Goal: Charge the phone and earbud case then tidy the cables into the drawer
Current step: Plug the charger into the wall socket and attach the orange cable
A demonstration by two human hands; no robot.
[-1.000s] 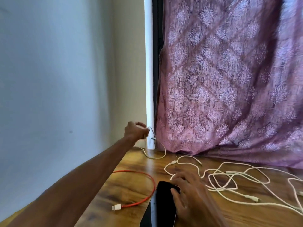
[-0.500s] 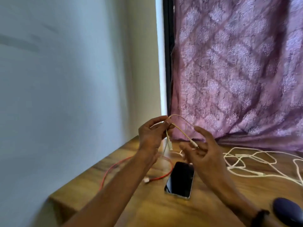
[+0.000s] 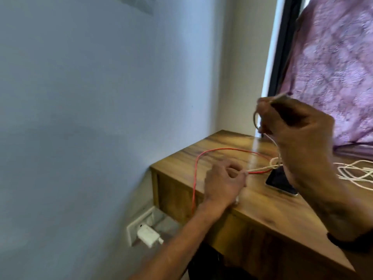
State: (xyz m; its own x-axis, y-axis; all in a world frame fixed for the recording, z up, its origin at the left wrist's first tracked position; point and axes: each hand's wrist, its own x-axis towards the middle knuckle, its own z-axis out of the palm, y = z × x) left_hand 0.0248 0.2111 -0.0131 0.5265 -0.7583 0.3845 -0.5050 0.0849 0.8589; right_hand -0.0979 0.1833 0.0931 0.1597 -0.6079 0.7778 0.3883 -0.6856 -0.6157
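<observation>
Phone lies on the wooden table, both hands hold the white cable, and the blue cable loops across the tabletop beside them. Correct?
Not quite: the looping cable is red, not blue, as the head view shows. The phone does lie on the wooden table, and the left hand and right hand hold the white cable.

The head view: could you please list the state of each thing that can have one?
Phone: flat on the table, screen dark.
White cable: stretched between both hands.
Left hand: pinches the white cable low.
Right hand: grips the white cable, raised.
Red cable: looped on the table, one run hanging over its edge.
Charger: plugged into the wall socket.
</observation>
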